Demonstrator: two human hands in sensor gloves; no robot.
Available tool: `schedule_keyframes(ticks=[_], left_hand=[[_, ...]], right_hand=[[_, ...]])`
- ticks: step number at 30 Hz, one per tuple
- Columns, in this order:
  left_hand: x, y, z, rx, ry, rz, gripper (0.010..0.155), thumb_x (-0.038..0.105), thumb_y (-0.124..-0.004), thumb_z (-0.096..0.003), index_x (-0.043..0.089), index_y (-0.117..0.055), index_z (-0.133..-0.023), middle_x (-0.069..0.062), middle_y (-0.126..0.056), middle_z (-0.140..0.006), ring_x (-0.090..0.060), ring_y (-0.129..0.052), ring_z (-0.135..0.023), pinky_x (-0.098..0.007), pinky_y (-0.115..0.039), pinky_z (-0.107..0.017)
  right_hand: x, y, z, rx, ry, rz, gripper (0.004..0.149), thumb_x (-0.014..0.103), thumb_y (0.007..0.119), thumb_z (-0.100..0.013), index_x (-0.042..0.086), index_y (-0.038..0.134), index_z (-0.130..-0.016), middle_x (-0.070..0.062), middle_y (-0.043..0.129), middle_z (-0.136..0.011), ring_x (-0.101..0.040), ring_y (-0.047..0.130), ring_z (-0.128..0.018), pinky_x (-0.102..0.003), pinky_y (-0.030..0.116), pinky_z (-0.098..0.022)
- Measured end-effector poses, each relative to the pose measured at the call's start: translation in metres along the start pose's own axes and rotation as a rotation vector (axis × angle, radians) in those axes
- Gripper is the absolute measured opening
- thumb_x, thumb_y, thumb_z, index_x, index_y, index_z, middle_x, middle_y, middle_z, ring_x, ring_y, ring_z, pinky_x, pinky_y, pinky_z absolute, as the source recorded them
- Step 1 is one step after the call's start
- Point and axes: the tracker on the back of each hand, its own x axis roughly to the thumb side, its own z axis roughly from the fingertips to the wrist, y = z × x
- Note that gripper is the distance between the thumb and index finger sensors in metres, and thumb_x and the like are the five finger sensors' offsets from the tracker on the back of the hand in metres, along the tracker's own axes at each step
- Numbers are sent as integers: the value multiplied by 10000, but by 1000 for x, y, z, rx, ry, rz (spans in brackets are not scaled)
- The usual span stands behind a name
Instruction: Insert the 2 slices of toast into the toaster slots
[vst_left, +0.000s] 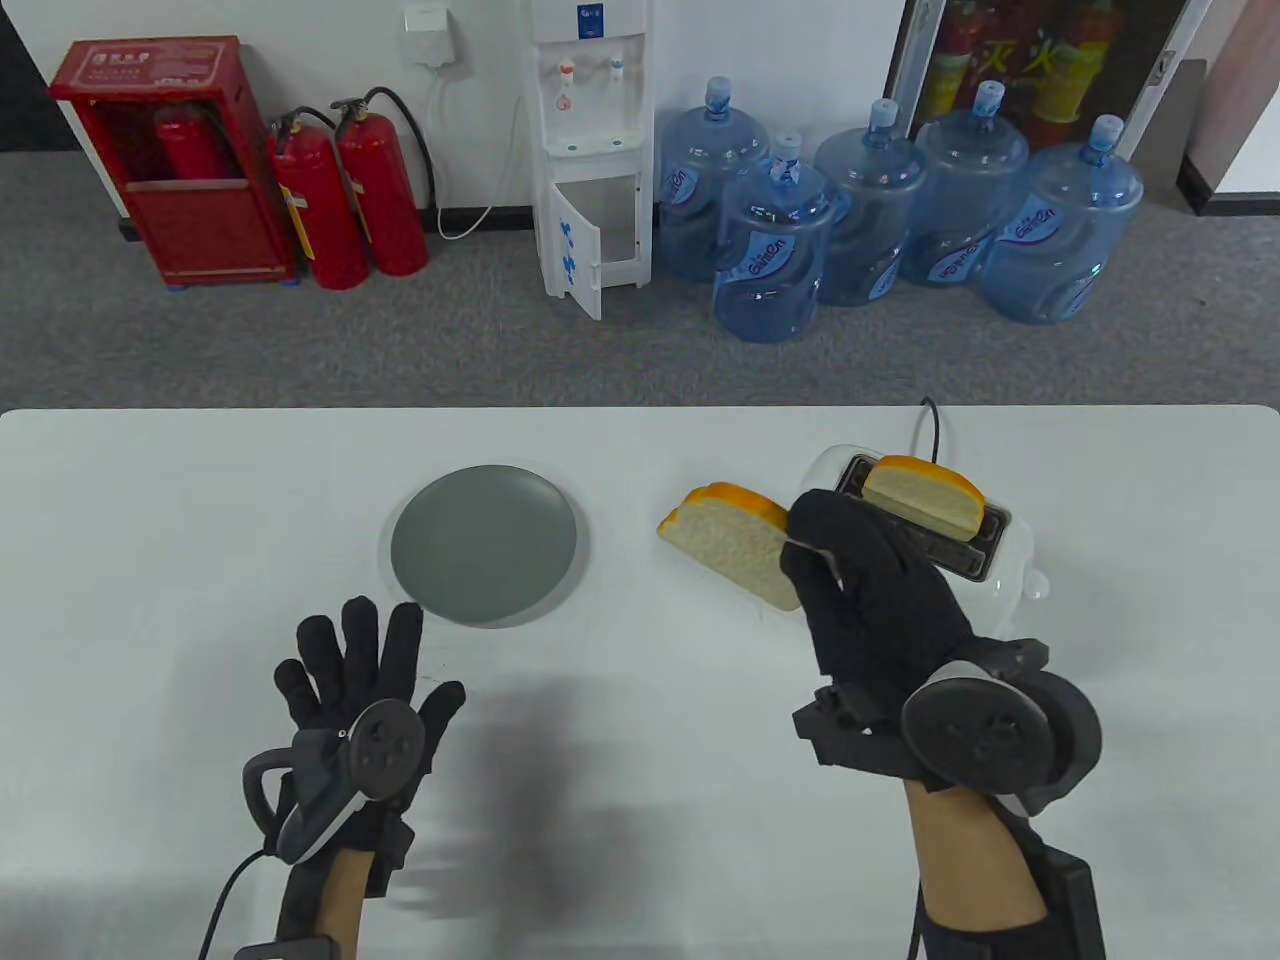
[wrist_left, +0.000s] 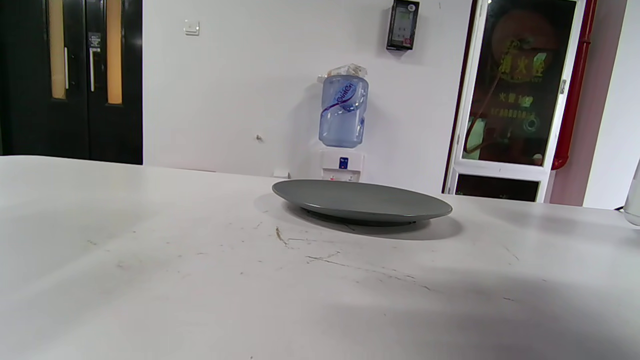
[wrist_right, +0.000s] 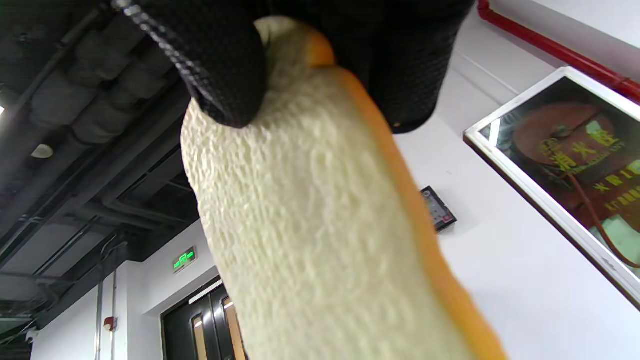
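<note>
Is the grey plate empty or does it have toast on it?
Empty. The plate shows a bare grey surface; one slice stands in the toaster, the other is in the right hand.

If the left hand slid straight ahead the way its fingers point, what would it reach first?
Most likely the grey plate. The left hand lies open, fingers pointing up the table toward the plate's near rim, with only bare table between. Whether the hand touches the table cannot be told.

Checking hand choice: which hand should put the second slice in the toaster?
Right. The right hand already pinches the loose pale orange-crusted toast slice beside the white toaster; the left hand is open, far away.
</note>
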Motion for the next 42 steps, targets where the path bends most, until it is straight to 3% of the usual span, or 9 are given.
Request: schedule_keyframes(ticks=[7,14,42], left_hand=[[0,-1,0,-9,-4,3,765,690,-465,-541,385,-224,-1199,-91,-173,-1274,-493,-143,-1140,-655,-268,-795],[2,-2,0,-11,-12,6,762,687,-466,-542,386,-227,-1199,-90,-177,-1275,-493,-146,-1140,-656,-272,-796],[0,-3,-2,-27,-22,-25,753,679,-474,-543,393,-231,-1196,-76,-185,-1276,-486,-150,-1142,-654,-273,-799]], right_hand=[[-15,-28,-20,-55,56,82,477,296,802,-640,454,623,-1054,162,796,-1050,-157,949,-921,-486,750,-801],[-37,-41,-36,-64,143,107,470,280,787,-649,470,625,-1047,178,780,-1064,-168,912,-966,-501,709,-830],[-121,-8,-35,20,252,150,458,253,795,-624,425,660,-1027,148,806,-1046,-219,906,-978,-563,675,-812]])
